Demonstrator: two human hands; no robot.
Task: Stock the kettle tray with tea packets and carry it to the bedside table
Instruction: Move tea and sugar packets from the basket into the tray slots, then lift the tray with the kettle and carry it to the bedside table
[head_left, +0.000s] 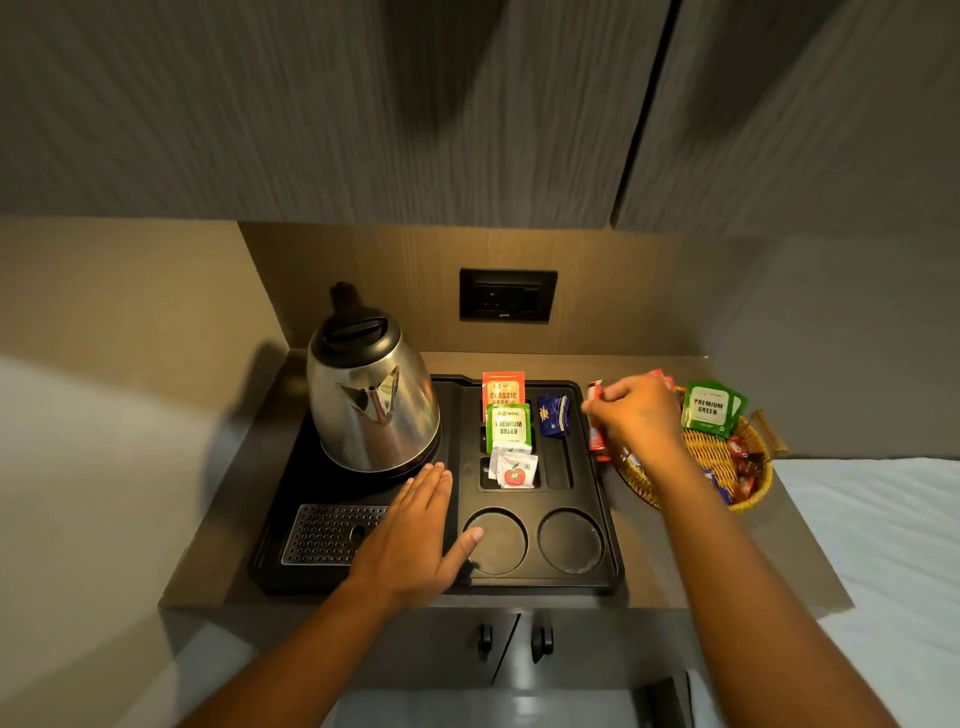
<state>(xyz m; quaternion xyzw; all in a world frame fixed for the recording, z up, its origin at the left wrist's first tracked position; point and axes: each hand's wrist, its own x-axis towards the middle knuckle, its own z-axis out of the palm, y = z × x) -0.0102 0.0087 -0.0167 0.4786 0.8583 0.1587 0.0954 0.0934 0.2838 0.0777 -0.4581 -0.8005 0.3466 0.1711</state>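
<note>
L hand (415, 525) flat, open on tray (613, 561); R hand (639, 415) pinching red packets (597, 441), slots (558, 457) just left.

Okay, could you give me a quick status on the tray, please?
Left hand flat on tray. Right hand pinching red packet by basket. Packets slotted, cup wells empty. Kettle aboard.

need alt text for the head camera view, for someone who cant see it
A person's left hand rests flat on a black kettle tray while the right hand holds red packets between the tray and a wicker basket of sachets. The tray carries a steel kettle, orange, green, white and blue tea packets in its slots, and two empty round cup wells.
</note>
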